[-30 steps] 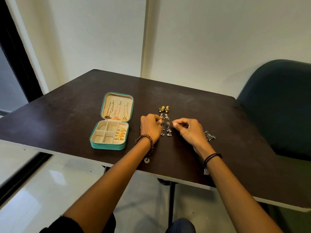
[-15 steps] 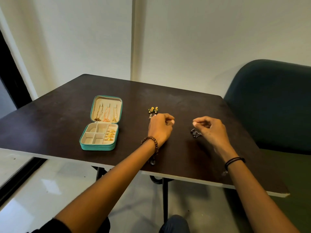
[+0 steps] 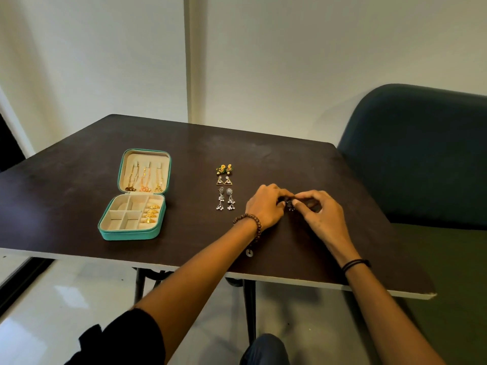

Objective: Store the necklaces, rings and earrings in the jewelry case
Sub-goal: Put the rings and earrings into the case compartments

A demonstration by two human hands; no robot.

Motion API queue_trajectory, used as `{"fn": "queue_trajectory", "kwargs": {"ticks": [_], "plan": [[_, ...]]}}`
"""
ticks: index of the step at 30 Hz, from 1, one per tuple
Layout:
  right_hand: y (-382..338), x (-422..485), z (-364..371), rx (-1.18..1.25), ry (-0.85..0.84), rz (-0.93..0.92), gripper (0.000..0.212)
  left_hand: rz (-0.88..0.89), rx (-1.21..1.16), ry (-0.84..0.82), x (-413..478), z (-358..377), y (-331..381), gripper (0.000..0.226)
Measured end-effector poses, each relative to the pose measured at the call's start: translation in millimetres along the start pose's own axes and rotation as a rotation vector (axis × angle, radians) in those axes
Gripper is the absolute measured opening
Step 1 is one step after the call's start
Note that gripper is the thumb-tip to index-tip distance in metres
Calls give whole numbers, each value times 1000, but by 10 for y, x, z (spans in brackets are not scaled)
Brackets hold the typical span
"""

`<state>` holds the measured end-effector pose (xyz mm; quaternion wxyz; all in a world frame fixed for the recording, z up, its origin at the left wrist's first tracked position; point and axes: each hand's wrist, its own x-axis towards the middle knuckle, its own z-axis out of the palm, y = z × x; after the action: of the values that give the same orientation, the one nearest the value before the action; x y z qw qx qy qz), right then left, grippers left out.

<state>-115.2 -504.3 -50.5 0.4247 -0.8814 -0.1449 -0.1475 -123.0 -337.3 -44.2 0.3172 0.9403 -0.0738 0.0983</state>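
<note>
- Dark brown table (image 3: 79, 206) fills the foreground, its near edge pale.
- On it, the left hand (image 3: 264, 209) and right hand (image 3: 322, 214) meet fingertip to fingertip, both pinching a small dark earring (image 3: 290, 205).
- Well to the left, the teal jewelry case (image 3: 126, 234) lies open, with gold rings (image 3: 152, 213) in its right-hand slots and necklaces (image 3: 143, 177) in the lid.
- Between case and hands, three pairs form a column: silver drop earrings (image 3: 226, 200) nearest, triangle earrings (image 3: 224, 181), then yellow-green earrings (image 3: 224, 168) farthest.

Plain room — perhaps home or office, dark table (image 3: 263, 159), bare white wall (image 3: 290, 61), teal upholstered chair (image 3: 421, 154), glossy tiled floor (image 3: 52, 299)
</note>
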Motion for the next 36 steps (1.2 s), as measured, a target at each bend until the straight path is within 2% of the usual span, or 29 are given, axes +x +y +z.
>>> {"fn": "queue_trajectory", "kwargs": {"ticks": [6, 13, 21, 26, 30, 36], "plan": [[0, 44, 71, -220, -66, -36, 24, 12, -16, 57, -15, -5, -31, 27], [-72, -64, 58, -408, -59, -114, 25, -24, -65, 104, -69, 19, -42, 27], [-34, -104, 59, -277, -46, -97, 32, -20, -150, 83, -177, -15, -73, 42], [-57, -125, 62, -309, -57, -54, 24, 16, -150, 71, -219, -29, -93, 30], [-51, -125, 31, -276, -58, -86, 15, 6, -155, 71, -231, -41, -101, 22], [-73, -165, -30, -2, 36, -77, 11, -1, -250, 123, -264, -34, -98, 16]]}}
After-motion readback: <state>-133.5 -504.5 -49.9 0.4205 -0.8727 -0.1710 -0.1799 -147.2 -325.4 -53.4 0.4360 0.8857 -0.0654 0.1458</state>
